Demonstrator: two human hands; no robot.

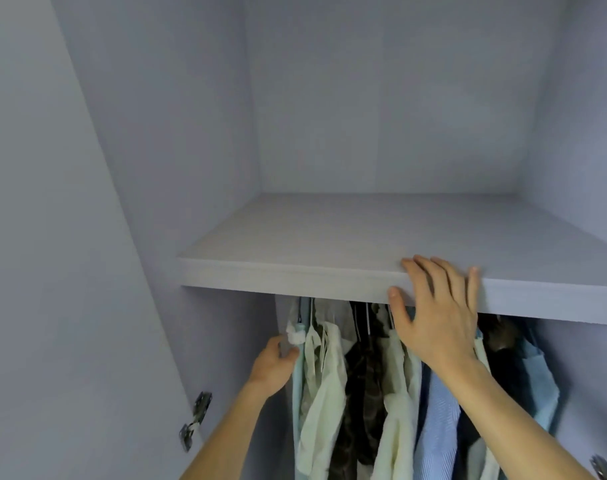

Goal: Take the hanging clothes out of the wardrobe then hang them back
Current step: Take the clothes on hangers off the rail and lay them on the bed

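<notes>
Several shirts hang in a row under the wardrobe shelf (295, 275): a pale green shirt (324, 382) at the left, a dark patterned one (364, 393) beside it, a cream one (399, 410), a blue striped one (437, 420) and a light blue one (541, 382) at the right. Thin wire hangers (368, 322) show just below the shelf; the rail is hidden. My left hand (274, 362) reaches to the leftmost garment and its fingers curl on the cloth near the collar. My right hand (433, 306) lies flat, fingers spread, on the shelf's front edge.
The wardrobe's left side panel (97, 237) and the open door stand close on the left, with a metal hinge (196, 419) low down. Another hinge (606, 471) shows at the bottom right. The upper compartment's back wall (381, 98) is bare.
</notes>
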